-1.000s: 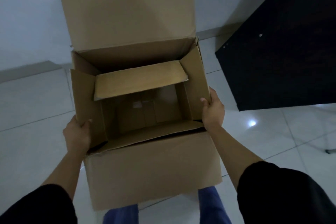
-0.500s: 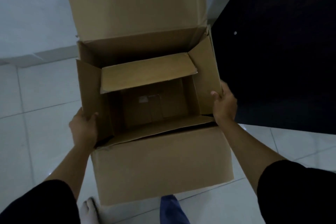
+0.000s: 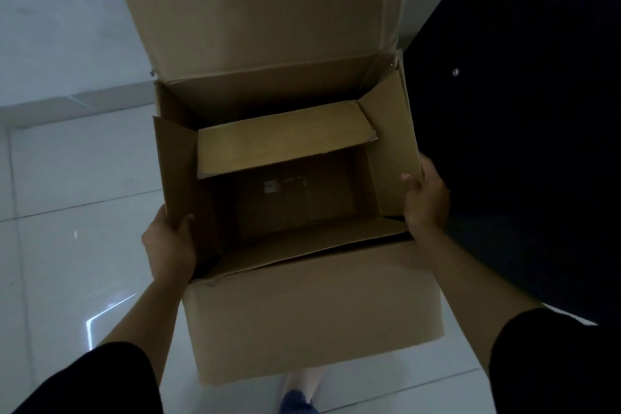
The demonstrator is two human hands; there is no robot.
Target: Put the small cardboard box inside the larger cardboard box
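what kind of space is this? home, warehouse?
Likely an indoor room, perhaps a home, not clearly a warehouse: glossy white tiled floor, plain white wall with a skirting board, and a dark cabinet-like surface beside the carried cardboard box.

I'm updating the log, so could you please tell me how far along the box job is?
Done: a smaller box already sits inside the larger cardboard box, top flaps open. In hand: the left hand and right hand grip the larger box's side flaps. Left: apparently only setting it down.
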